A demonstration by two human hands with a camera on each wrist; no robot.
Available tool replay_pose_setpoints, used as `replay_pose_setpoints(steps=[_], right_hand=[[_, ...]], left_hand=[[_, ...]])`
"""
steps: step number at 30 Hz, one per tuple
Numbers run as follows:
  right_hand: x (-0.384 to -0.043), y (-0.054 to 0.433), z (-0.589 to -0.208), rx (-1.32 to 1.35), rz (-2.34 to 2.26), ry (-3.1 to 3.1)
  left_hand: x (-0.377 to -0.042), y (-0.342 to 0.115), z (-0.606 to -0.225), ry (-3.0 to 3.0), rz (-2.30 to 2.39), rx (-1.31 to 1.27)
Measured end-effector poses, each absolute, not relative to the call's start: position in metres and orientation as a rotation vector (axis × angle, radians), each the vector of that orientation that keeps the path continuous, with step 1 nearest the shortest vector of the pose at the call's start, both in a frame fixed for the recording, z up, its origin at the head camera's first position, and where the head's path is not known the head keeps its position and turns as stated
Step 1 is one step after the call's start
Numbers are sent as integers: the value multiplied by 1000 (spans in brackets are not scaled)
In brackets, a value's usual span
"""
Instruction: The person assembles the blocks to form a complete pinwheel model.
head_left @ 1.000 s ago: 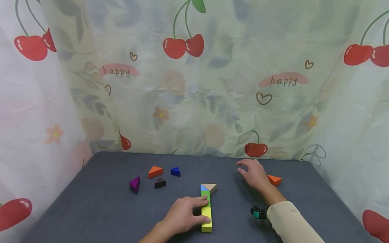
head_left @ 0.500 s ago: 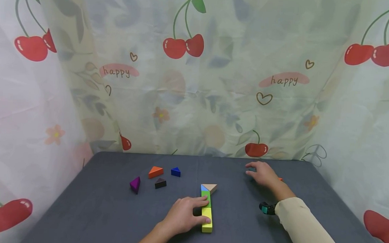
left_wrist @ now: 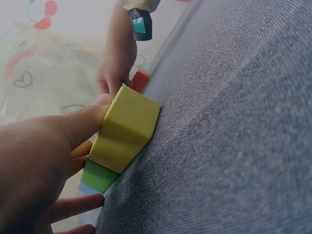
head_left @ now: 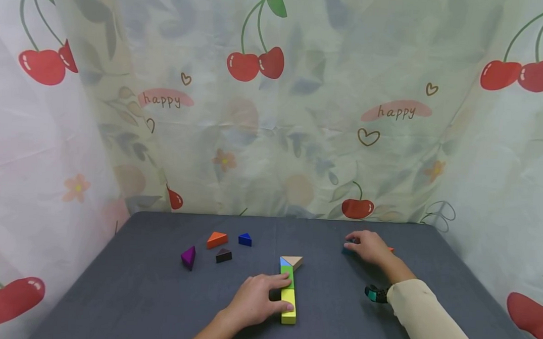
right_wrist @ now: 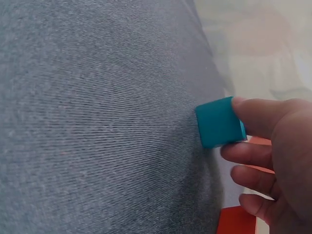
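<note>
Thumb and forefinger of my right hand (head_left: 370,247) pinch a teal block (right_wrist: 219,122) low over the cloth at the back right. My left hand (head_left: 256,300) rests on a row of blocks with spread, fairly straight fingers. Its thumb lies on the yellow block (head_left: 288,314), and its forefinger touches the green block (head_left: 287,276). At the far end of that row sit a light blue triangular block (head_left: 283,261) and a natural wood triangular block (head_left: 296,261).
Left of the row lie an orange triangular block (head_left: 217,240), a dark blue one (head_left: 245,239), a black one (head_left: 224,256) and a purple one (head_left: 188,257). An orange block (head_left: 391,249) shows partly behind the right hand. Printed curtains surround the grey table (head_left: 125,284).
My right hand has moved right and slightly nearer, and a teal block now shows in its fingers. The left hand and the row of blocks have stayed put.
</note>
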State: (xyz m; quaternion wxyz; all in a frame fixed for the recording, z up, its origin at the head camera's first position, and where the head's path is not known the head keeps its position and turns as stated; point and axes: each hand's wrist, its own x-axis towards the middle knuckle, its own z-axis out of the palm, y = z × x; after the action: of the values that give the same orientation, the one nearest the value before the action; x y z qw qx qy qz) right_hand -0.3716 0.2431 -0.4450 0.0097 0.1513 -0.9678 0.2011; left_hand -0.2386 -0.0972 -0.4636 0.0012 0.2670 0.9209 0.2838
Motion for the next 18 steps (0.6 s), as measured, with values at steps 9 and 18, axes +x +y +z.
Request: replay_pose_setpoints(steps=[9, 18], right_hand=[[-370, 240, -446, 508, 693, -3014], [-373, 225, -433, 545, 721, -2969]], left_hand=[[-240, -98, -464, 2876, 890, 822], [-239, -97, -462, 2881, 889, 829]])
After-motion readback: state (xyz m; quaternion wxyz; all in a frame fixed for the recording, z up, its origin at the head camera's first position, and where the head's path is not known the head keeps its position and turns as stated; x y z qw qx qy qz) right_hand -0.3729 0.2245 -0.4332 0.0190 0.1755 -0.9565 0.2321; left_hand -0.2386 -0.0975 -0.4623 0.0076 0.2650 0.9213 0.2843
